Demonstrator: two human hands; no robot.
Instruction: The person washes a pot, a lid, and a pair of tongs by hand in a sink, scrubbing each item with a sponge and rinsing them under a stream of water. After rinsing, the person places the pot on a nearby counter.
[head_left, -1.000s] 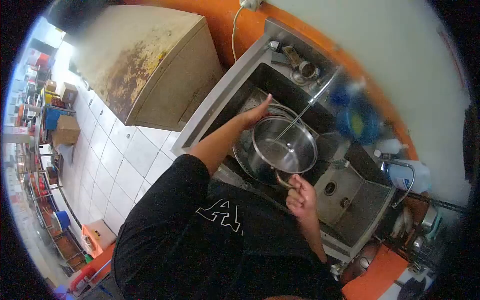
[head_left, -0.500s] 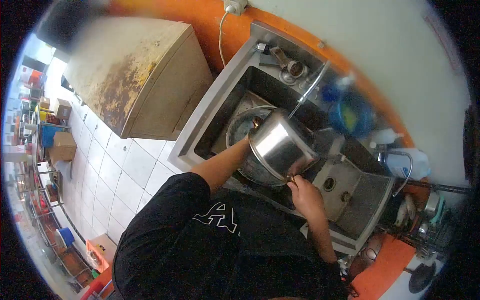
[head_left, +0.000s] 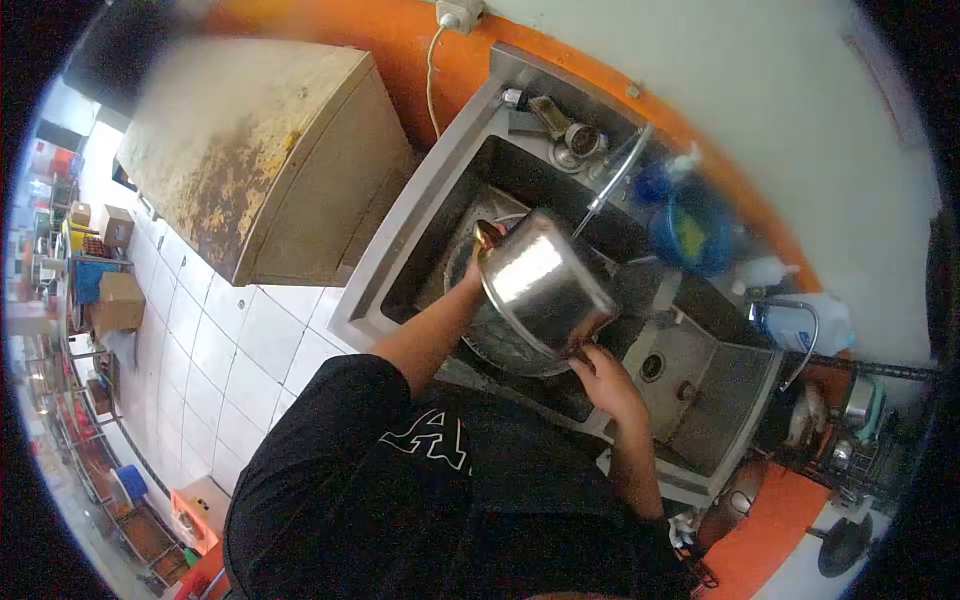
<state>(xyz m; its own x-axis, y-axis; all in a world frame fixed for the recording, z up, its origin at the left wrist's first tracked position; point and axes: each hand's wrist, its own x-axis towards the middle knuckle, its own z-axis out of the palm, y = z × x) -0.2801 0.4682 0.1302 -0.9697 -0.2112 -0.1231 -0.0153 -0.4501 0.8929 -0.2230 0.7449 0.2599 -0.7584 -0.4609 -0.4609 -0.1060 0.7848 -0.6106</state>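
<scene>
A shiny steel pot (head_left: 545,275) is tilted on its side above the large basin of a metal sink (head_left: 385,270). My right hand (head_left: 607,380) grips the pot's near handle, fingers closed round it. At the pot's far left side is my left hand (head_left: 476,268), partly hidden behind the rim; a gold-coloured handle (head_left: 487,235) shows beside it, and its fingers look closed on the pot. Under the pot, a wide round basin (head_left: 500,345) sits in the sink. The faucet spout (head_left: 620,175) points down just beyond the pot.
Behind the sink stand a blue bowl (head_left: 690,235) and a translucent jug (head_left: 815,325). A smaller sink compartment (head_left: 690,380) lies to the right. A worn beige cabinet (head_left: 330,165) is at the left. An orange surface (head_left: 765,535) is at lower right.
The pot has shifted slightly left and up with both hands, and the gold-coloured handle at its left shows more clearly. The camera view has also moved a little.
</scene>
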